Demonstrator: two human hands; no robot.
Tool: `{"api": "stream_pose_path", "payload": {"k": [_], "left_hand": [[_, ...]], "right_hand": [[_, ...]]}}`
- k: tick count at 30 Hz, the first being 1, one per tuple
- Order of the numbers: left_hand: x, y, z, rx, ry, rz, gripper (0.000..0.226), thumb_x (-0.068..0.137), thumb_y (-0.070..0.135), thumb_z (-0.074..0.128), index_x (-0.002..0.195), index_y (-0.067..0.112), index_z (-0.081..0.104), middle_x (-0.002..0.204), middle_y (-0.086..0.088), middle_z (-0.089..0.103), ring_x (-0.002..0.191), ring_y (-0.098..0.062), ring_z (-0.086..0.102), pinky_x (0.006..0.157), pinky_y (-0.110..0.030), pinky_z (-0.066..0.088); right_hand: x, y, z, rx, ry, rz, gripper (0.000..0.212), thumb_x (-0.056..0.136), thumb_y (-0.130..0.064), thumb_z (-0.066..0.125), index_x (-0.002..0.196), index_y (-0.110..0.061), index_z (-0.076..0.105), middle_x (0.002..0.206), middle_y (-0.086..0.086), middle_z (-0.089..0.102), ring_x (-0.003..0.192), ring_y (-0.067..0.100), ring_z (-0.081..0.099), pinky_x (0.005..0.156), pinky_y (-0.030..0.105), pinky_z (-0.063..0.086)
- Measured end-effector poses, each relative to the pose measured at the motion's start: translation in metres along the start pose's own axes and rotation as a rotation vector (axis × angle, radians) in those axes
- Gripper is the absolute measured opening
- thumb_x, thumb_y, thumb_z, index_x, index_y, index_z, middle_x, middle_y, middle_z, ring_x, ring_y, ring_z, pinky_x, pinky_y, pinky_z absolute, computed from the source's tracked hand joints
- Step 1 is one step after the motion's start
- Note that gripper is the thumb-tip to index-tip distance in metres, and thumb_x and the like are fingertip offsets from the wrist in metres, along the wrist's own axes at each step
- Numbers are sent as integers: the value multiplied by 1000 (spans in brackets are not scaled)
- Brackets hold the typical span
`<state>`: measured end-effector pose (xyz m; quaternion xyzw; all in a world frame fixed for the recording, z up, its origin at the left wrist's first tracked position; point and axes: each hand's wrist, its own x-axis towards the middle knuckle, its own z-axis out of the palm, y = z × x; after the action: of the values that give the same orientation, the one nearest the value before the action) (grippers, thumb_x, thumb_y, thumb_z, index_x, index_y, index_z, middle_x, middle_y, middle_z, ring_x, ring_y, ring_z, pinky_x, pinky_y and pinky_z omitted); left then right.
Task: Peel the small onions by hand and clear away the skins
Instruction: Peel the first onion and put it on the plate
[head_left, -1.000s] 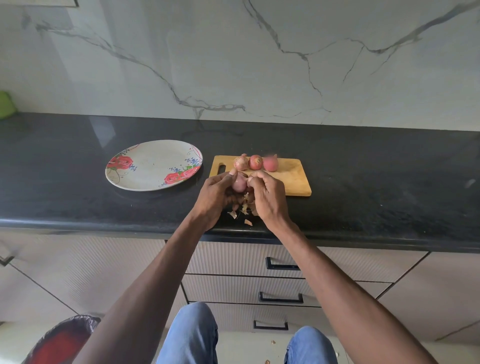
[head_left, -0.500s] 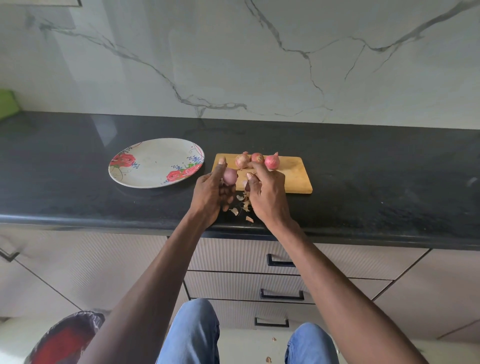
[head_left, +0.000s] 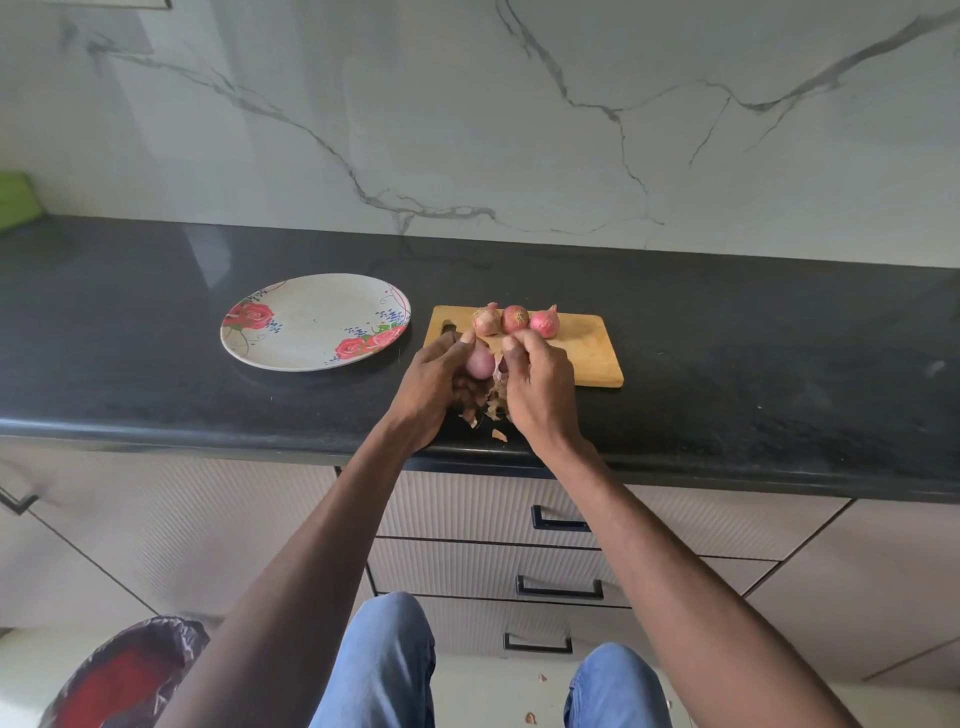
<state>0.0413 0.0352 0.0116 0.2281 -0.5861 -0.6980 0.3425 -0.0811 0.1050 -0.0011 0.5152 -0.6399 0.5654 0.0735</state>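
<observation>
The left hand (head_left: 431, 387) grips a small onion (head_left: 479, 360) with curled fingers, holding it just above the near edge of the cutting board (head_left: 582, 353), and the onion now shows a smooth, pale pink face. Half a second ago the two hands stood a little apart with the bulb held clear between them; now the right hand (head_left: 540, 384) has closed back in against it, its fingers pinching a curl of papery skin (head_left: 500, 370) that hangs off the onion's right side. That reads as another strip coming away, so this onion looks nearly bare and, by my judgement, close to being set down. Three more onions (head_left: 514, 319) lie in a row along the far edge of the board, touching one another, and they keep their dry tips and roots, so they seem unpeeled. Loose skins (head_left: 485, 413) lie heaped on the black desk (head_left: 779, 364) under and between the hands, with one scrap (head_left: 499, 435) near the front lip and a few bits on the floor (head_left: 530, 718) below. The flowered plate (head_left: 311, 291) to the left of the board holds nothing, and a lined bin (head_left: 119, 675) stands low on the left. Most of the peeling, and all the clearing of skins, appears yet to be done.
</observation>
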Motion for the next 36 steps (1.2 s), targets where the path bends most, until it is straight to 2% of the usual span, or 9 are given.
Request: {"api": "stream_pose_path", "payload": {"k": [3,6,10,13,17,19,22,30,36], "left_hand": [[2,1,-3,-96,59,-8,21,108,27,44,99,10,51,78,-17,65,57,-23,61,46,-28,50],[4,0,-4,-142,69,-9,17,106,22,48,99,7,50,86,-24,70,64,-27,68,57,-30,57],[3,1,-2,-151,76,-19,29,107,28,45,106,0,54,85,-25,71,62,-26,68,55,-30,57],[4,1,-4,-155,84,-18,35,106,30,47,110,-4,56,84,-24,71,63,-26,69,56,-29,58],[2,2,-4,-210,99,-9,25,103,25,52,100,1,57,77,-17,72,62,-21,70,59,-28,59],[2,2,-3,-228,121,-3,19,103,22,53,95,5,56,74,-11,72,60,-17,68,59,-25,58],[5,0,-4,-212,101,-5,18,103,22,54,98,5,60,82,-13,71,66,-19,68,64,-27,60],[7,-4,-7,-179,77,-40,24,101,17,57,99,-5,68,88,-22,70,74,-24,71,74,-29,62],[9,-4,-8,-176,90,-57,24,102,13,55,95,-6,69,84,-22,68,72,-26,68,72,-30,60]], "right_hand": [[2,4,-3,58,80,149,16,106,-11,46,102,-2,60,72,-5,61,64,1,58,56,21,42],[3,5,-4,54,71,106,22,94,6,52,107,-4,66,87,3,69,76,3,60,69,12,44],[3,1,-3,16,37,-28,21,98,-7,55,97,-4,76,67,-4,64,57,0,56,54,11,38],[3,3,-3,33,36,-25,18,98,-9,58,96,-2,75,67,-7,63,57,-5,58,55,8,38],[0,4,1,-34,-21,-83,28,95,-33,62,93,-8,74,78,0,72,68,12,64,67,37,53],[-3,4,3,-111,-76,-143,31,89,-41,69,86,-11,71,78,-2,70,71,13,61,74,35,46],[-5,6,4,-169,-78,-188,17,83,-24,80,88,-9,72,85,-1,72,80,16,62,78,37,46],[-2,14,10,-220,-119,-185,4,93,-7,64,94,-5,68,90,7,69,82,24,62,76,46,52],[-5,12,10,-249,-95,-221,12,89,1,57,80,-4,61,78,8,62,75,18,54,73,36,50]]}}
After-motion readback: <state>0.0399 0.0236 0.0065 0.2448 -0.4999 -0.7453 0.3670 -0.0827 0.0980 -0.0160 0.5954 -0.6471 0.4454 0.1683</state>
